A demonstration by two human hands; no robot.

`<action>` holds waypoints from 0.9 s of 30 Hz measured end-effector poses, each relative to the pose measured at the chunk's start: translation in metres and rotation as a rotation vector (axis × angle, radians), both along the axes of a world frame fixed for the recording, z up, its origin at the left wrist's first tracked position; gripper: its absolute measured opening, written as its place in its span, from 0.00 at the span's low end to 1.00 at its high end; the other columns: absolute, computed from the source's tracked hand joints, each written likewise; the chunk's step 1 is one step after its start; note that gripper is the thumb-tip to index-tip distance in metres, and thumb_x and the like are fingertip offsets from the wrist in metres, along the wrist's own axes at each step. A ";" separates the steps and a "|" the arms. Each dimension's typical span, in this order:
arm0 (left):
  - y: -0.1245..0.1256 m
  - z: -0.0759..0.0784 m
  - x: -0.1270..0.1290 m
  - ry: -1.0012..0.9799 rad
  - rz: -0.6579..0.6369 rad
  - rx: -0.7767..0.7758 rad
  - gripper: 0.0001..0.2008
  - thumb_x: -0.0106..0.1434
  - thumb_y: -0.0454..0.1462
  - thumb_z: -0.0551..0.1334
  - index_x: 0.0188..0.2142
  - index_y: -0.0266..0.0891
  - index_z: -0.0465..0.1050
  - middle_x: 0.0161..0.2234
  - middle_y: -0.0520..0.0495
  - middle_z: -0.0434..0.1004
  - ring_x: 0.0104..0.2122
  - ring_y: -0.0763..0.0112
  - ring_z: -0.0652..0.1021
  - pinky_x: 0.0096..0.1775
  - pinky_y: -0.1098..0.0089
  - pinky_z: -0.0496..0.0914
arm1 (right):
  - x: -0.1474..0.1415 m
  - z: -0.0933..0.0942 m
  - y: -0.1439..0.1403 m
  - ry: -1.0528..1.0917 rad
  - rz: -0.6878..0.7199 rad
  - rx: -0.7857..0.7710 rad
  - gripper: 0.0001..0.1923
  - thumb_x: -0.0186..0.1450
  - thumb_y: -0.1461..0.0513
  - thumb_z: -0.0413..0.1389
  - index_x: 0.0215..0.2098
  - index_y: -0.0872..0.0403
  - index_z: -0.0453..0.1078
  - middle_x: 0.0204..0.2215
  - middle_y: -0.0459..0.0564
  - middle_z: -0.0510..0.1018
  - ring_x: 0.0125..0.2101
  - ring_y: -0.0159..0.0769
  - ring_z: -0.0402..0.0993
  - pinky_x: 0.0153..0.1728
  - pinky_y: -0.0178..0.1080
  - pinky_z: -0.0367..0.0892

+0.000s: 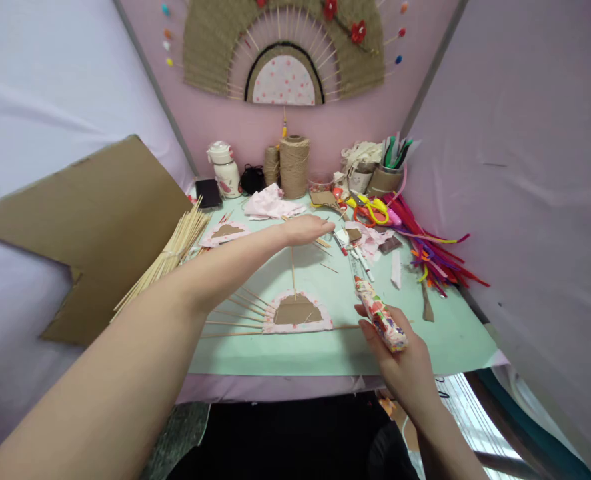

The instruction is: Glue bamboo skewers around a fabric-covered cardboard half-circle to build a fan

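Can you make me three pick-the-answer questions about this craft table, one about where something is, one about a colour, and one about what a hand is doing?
1. Where does the bundle of thin wooden skewers lie?
A. left side of the table
B. right side
C. on the wall

2. What colour is the flat table mat?
A. red
B. pale green
C. black

3. What is the right hand doing?
A. resting empty
B. holding scissors
C. gripping a flower-patterned glue gun

Answers: 1 A, it fans out beside the brown cardboard sheet. 2 B, green shows around the half-round cardboard fan piece. 3 C, fingers wrap its handle.
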State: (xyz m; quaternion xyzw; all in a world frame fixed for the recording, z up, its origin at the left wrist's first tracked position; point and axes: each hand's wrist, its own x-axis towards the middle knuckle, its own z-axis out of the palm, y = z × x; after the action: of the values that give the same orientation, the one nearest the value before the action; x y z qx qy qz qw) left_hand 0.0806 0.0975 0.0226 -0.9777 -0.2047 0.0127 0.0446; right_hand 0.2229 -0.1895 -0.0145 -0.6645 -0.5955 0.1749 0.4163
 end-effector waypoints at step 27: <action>-0.131 -0.025 -0.171 -0.513 0.163 0.101 0.13 0.70 0.31 0.51 0.43 0.43 0.75 0.36 0.48 0.74 0.39 0.68 0.70 0.44 0.64 0.59 | -0.050 0.060 0.059 0.027 0.399 -0.790 0.20 0.59 0.46 0.55 0.25 0.54 0.65 0.12 0.39 0.61 0.15 0.27 0.55 0.16 0.32 0.50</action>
State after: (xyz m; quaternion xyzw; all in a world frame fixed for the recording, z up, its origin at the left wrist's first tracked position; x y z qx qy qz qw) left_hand -0.0902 -0.0331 -0.0021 -0.9258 -0.2877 -0.2422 0.0388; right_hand 0.1726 -0.1308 0.0454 -0.6421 -0.5942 0.4748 0.0962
